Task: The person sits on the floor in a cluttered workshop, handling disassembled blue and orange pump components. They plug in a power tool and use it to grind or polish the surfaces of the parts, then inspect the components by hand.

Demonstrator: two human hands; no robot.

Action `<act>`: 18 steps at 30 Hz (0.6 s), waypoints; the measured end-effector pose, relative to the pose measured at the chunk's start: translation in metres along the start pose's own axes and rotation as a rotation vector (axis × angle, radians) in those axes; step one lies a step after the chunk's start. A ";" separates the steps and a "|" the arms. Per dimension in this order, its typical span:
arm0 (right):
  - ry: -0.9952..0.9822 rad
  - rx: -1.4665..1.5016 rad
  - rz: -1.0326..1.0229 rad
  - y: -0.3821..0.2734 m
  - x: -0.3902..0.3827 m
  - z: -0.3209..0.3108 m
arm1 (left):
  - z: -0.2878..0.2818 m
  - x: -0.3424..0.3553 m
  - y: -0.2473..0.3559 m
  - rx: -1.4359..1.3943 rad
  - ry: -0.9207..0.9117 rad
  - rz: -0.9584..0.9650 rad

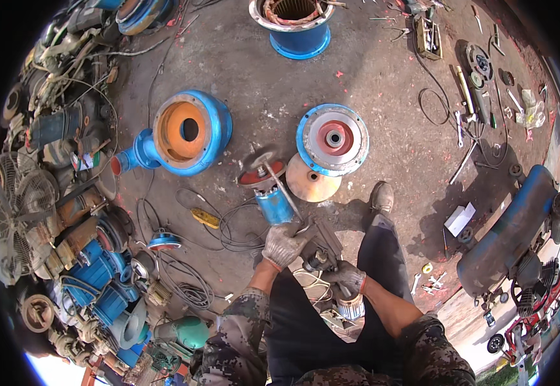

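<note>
Your left hand (pixel 284 246), in a pale work glove, is at the centre of the frame just below a blue cylinder (pixel 273 207), its fingers curled toward a flat metal bar (pixel 329 238); you can't be seen clearly enough there to tell whether it grips the bar or merely touches it. Your right hand (pixel 345 278), gloved too, lies lower and to the right, against a dark round metal part (pixel 319 260), and its grasp cannot be told either. Below that hand, between your legs, shows a ribbed light cylinder (pixel 351 309). The blue cylinder stands tilted on the floor (pixel 396 122), a reddish disc (pixel 252 177) at its upper end and a thin metal rod (pixel 282 188) slanting along its right side. Just to the upper right, a blue-rimmed round cover (pixel 335 114) overlaps a pale disc (pixel 315 188); to the upper left is a blue pump casing (pixel 217 135) with an orange interior. A blue motor housing (pixel 299 44) stands at the top of the frame, a yellow object (pixel 205 218) lies left of centre among cables, and machine parts crowd the left edge.
</note>
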State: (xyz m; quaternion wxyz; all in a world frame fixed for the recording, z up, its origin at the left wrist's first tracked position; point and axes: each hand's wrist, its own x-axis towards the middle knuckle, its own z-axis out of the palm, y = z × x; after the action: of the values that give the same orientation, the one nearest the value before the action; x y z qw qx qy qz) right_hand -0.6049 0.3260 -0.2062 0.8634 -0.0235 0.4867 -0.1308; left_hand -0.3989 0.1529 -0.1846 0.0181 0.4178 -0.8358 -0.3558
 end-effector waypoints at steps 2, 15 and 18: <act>0.095 -0.004 -0.034 -0.028 -0.001 -0.027 | 0.029 0.056 -0.010 0.039 -0.022 0.041; 0.294 0.338 -0.171 -0.123 0.005 -0.102 | 0.092 0.262 -0.024 0.153 -0.086 -0.032; 0.358 0.435 -0.209 -0.122 0.001 -0.120 | 0.098 0.297 0.018 0.040 -0.091 -0.079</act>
State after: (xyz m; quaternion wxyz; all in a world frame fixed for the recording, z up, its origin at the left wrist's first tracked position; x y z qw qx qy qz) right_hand -0.7307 0.2181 -0.2491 0.7306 0.1354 0.5866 -0.3223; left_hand -0.6369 0.0055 -0.3263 -0.0424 0.4340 -0.8255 -0.3582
